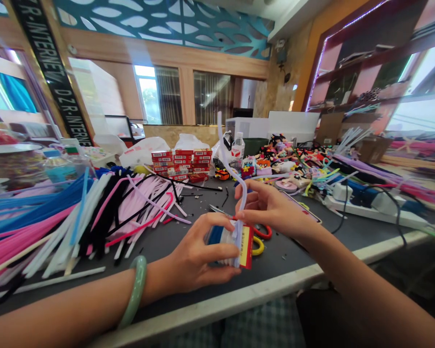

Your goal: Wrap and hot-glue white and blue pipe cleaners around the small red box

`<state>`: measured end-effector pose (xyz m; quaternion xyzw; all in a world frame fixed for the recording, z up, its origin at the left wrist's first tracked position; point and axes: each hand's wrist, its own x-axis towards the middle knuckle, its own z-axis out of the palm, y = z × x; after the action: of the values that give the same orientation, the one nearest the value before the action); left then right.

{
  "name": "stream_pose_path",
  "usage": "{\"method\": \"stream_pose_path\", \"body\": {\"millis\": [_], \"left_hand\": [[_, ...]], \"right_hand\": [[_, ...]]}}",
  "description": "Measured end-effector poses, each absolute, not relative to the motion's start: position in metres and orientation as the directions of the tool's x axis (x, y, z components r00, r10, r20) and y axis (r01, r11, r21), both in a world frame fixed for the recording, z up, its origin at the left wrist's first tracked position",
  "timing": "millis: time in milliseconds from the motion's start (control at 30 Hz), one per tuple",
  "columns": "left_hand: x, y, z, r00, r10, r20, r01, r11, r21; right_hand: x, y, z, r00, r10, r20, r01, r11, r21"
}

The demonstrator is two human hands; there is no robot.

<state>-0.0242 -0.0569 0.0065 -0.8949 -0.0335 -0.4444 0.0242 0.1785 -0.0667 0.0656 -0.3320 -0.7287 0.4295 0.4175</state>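
Note:
My left hand (199, 253) grips a small red and yellow box (246, 247) just above the table's front edge. White and blue fuzzy strands wrap around this box, partly covered by my fingers. A pale lavender pipe cleaner (223, 151) rises from the box in a bent curve, its free end pointing up. Near the box, my right hand (263, 205) pinches that stem between thumb and fingers. Behind and below the hands lie scissors (258, 247) with red and yellow handles, their blades partly hidden.
Bundles of pipe cleaners (103, 217) in blue, pink, white and black spread over the left side. Red boxes (181, 163) are stacked at the back. Small colourful dolls (290, 166) crowd the right rear. A phone (304, 207) and a white power strip (380, 212) with cables lie at right.

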Motion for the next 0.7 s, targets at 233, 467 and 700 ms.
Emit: {"method": "stream_pose_path", "body": {"millis": [233,467,700], "left_hand": [[-0.0237,-0.0542,0.0047,0.617,0.057,0.785,0.098,-0.995,-0.005],[-0.0231,-0.0531,0.0035,0.616,0.104,0.781,0.156,-0.988,0.009],[-0.0243,-0.0523,0.0039,0.625,0.098,0.774,0.185,-0.982,-0.025]], "right_hand": [[0.1802,-0.0619,0.0624,-0.455,0.847,0.276,0.191,0.396,-0.898],[0.1824,-0.0590,0.0620,-0.470,0.863,0.187,0.267,0.341,-0.901],[0.1816,-0.0612,0.0617,-0.508,0.849,0.148,0.351,0.361,-0.864]]}}
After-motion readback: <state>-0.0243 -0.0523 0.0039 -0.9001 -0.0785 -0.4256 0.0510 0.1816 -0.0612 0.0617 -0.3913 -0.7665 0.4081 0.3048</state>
